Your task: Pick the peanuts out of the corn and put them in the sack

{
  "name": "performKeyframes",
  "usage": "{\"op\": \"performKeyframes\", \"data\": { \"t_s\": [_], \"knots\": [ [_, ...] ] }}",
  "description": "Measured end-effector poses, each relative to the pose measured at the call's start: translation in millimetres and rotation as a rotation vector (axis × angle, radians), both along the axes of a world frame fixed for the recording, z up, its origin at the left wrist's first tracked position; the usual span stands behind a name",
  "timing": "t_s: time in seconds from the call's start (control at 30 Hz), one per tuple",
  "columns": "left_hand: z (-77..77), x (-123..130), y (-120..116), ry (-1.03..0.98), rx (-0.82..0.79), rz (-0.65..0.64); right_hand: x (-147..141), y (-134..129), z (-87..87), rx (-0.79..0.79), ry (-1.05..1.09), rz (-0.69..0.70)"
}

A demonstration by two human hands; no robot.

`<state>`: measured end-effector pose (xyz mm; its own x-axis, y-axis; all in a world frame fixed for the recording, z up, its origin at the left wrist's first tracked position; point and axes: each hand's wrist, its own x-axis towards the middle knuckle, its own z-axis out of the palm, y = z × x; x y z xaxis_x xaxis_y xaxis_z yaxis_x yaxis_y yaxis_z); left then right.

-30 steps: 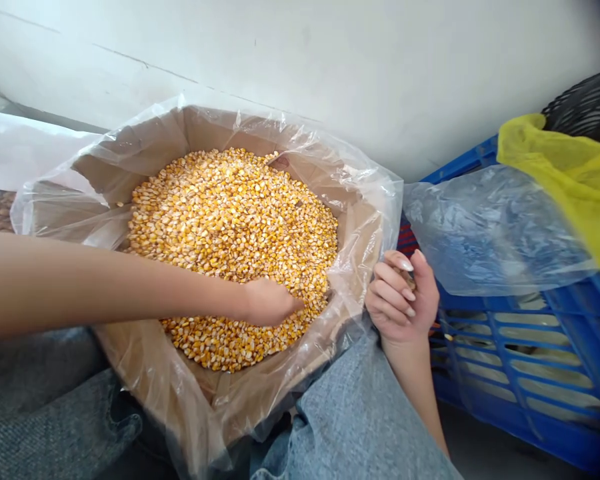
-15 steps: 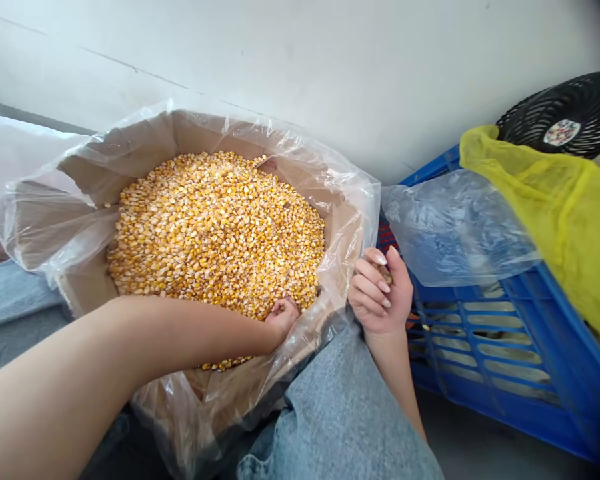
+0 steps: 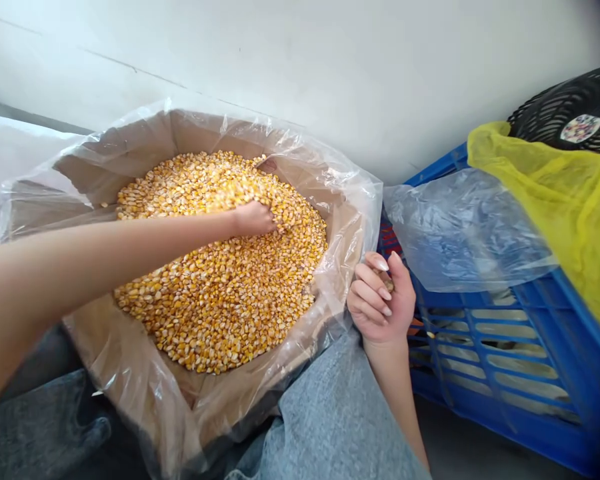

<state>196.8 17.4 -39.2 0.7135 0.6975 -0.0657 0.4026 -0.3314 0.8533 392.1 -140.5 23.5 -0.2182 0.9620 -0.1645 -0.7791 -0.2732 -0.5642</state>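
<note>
Dried corn kernels, yellow and pale, fill a cardboard box lined with a clear plastic bag. My left hand is pushed into the corn near the middle of the heap, its fingers hidden among the kernels. Just left of it some kernels are blurred by motion. To the right of the box, my right hand rests by my knee, palm up with its fingers curled. A small brownish thing shows between its fingers and thumb, mostly hidden.
A blue plastic crate stands at the right, with a clear plastic bag and a yellow mesh bag over it. Behind lies a black fan grille. A white wall rises behind the box.
My left hand has moved from the near right edge of the corn up and left into the middle of the heap. My right hand stays curled in nearly the same place.
</note>
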Motion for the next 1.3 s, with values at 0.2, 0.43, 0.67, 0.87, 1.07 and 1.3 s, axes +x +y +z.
{"op": "performKeyframes", "data": {
  "t_s": [0.2, 0.43, 0.67, 0.87, 1.07, 1.3],
  "knots": [
    [38.6, -55, 54, 0.360, 0.488, 0.100, 1, 2, -0.6, 0.004, -0.028, 0.018],
    [44.7, -4, -24, 0.471, 0.742, -0.087, 1, 3, 0.6, -0.018, -0.056, 0.003],
    [-23.0, 61, -82, 0.486, 0.766, -0.384, 0, 2, -0.3, 0.002, 0.084, 0.027],
    [-44.3, 52, -90, 0.574, 0.853, -0.403, 1, 3, -2.3, 0.004, 0.148, 0.055],
    [-21.3, 18, -63, 0.623, 0.698, -0.359, 0, 2, -2.8, 0.003, 0.172, 0.041],
    [36.8, -21, 10, 0.047, -0.333, -0.080, 1, 2, -2.5, 0.015, 0.223, 0.064]
  ]
}}
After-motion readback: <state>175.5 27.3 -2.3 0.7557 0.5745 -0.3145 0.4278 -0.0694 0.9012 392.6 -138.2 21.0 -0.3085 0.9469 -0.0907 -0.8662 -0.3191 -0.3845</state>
